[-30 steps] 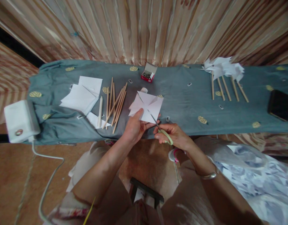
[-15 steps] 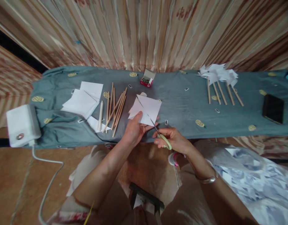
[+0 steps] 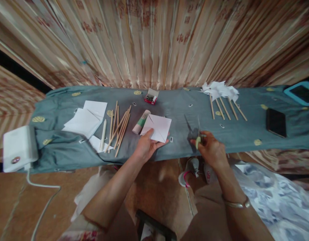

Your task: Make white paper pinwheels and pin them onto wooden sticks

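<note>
A square of white paper [image 3: 159, 127] with slits running in from its corners lies in my left hand [image 3: 147, 144], thumb on top and fingers beneath. Apart from it, to the right, my right hand [image 3: 211, 147] grips scissors [image 3: 198, 140] by their pale green handles, blades pointing away from me over the cloth. Just behind the paper rests a green and white tube [image 3: 141, 122], partly covered by it. Left of my left hand are several wooden sticks [image 3: 121, 129], a white stick-like pen [image 3: 103, 134] and a stack of white paper squares [image 3: 82, 120].
A small red box [image 3: 151, 97] of metal bits stands open at the back. Paper pinwheels [image 3: 221, 91] on sticks lie at the right, near a black phone [image 3: 276, 122] and a blue-framed tablet [image 3: 301, 93]. A white device [image 3: 20, 149] with a cable sits at the left end.
My right hand has drawn the scissors out of the paper and moved right. The left hand still holds the paper, and the tube behind it shows more. The view has tilted up slightly.
</note>
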### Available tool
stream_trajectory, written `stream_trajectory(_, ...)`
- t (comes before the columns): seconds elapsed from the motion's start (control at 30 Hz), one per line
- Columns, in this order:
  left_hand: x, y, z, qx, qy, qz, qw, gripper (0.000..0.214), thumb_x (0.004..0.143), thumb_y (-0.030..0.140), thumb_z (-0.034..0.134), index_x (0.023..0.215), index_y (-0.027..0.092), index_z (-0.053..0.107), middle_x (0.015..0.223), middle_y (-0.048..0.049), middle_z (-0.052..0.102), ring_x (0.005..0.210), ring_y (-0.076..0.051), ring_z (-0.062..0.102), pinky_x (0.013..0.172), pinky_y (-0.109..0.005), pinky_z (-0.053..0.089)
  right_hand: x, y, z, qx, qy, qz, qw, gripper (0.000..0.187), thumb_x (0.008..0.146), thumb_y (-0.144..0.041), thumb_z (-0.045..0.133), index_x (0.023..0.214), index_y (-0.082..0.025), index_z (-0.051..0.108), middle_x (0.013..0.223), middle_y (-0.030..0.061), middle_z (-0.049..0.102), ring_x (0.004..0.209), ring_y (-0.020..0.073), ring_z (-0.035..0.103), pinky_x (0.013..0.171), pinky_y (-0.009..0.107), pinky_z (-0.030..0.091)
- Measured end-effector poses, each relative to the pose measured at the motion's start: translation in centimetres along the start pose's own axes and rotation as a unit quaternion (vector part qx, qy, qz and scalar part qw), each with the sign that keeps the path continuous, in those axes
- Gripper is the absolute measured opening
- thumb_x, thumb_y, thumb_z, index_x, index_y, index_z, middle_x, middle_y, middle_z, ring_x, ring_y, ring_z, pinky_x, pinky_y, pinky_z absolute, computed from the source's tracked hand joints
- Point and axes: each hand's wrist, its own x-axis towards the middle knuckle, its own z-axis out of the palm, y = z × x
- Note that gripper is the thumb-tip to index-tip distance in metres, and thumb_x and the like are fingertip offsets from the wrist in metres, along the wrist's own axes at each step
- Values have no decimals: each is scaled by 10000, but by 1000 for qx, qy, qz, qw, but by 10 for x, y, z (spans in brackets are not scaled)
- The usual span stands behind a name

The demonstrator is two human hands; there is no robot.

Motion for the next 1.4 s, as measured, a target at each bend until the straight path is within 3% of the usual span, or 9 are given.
stream_trajectory(0.37, 4, -32, 24, -49, -64, -105, 991, 250, 959, 221, 415, 980, 54, 599, 990, -206, 712, 960, -236, 713, 952, -362, 519, 29, -20, 11, -153, 1, -17, 988, 405, 840, -331, 609, 1181, -114, 591, 842, 187, 735, 778, 332, 710, 689, 389, 490)
stream_trajectory(0.53, -18, -53, 7, 103, -141, -152, 973, 254, 913, 294, 514, 926, 92, 668, 813, -137, 721, 662, -188, 712, 661, -295, 559, 31, -14, 8, -168, -12, -29, 985, 274, 857, -335, 597, 1065, -166, 659, 909, 143, 739, 824, 284, 702, 712, 355, 488)
stream_trajectory(0.6, -21, -50, -1, 219, -167, -88, 957, 311, 890, 390, 540, 920, 117, 687, 697, -87, 681, 491, -159, 633, 515, -284, 516, 29, -12, 5, -173, -15, -36, 984, 232, 859, -321, 597, 1013, -172, 686, 919, 147, 737, 874, 298, 683, 731, 370, 487)
stream_trajectory(0.67, -18, -40, -7, 357, -149, 81, 918, 301, 890, 391, 525, 927, 147, 697, 725, -77, 678, 520, -165, 627, 561, -323, 540, 27, -13, 4, -157, 4, -55, 986, 218, 878, -294, 564, 974, -158, 705, 956, 171, 728, 931, 315, 658, 774, 394, 488)
stream_trajectory(0.77, -6, -21, -15, 537, -126, 349, 758, 229, 877, 256, 527, 983, 166, 709, 1079, -143, 694, 1064, -279, 633, 979, -473, 482, 25, -23, 14, -71, 53, -112, 990, 267, 921, -262, 477, 985, -148, 711, 1026, 170, 720, 966, 295, 639, 874, 413, 482)
stream_trajectory(0.83, 4, -14, -20, 611, -119, 405, 670, 274, 879, 193, 494, 1074, 157, 684, 1288, -160, 617, 1313, -312, 469, 1108, -526, 356, 25, -36, 27, 3, 55, -179, 982, 298, 941, -258, 443, 1015, -156, 713, 1060, 139, 723, 1007, 266, 632, 948, 403, 472)
stream_trajectory(0.93, 15, -16, -29, 692, -103, 389, 599, 361, 868, 142, 472, 1199, 138, 615, 1408, -173, 530, 1413, -320, 348, 1146, -582, 274, 26, -55, 51, 39, 37, -261, 964, 333, 956, -263, 423, 1126, -173, 695, 1180, 119, 690, 1126, 264, 585, 1013, 428, 452)
stream_trajectory(1.13, 17, -20, -41, 746, -122, 365, 543, 422, 885, 171, 472, 1298, 135, 548, 1450, -176, 490, 1409, -309, 364, 1157, -575, 259, 20, -63, 78, 1, 11, -300, 954, 381, 962, -229, 386, 1235, -177, 646, 1321, 151, 594, 1172, 294, 527, 971, 478, 476)
stream_trajectory(1.4, 3, -14, -49, 757, -136, 358, 530, 411, 910, 169, 464, 1312, 124, 541, 1431, -188, 507, 1402, -310, 376, 1158, -557, 276, 19, -56, 87, 27, 40, -293, 955, 352, 974, -279, 408, 1205, -179, 655, 1301, 130, 602, 1176, 283, 527, 982, 464, 462)
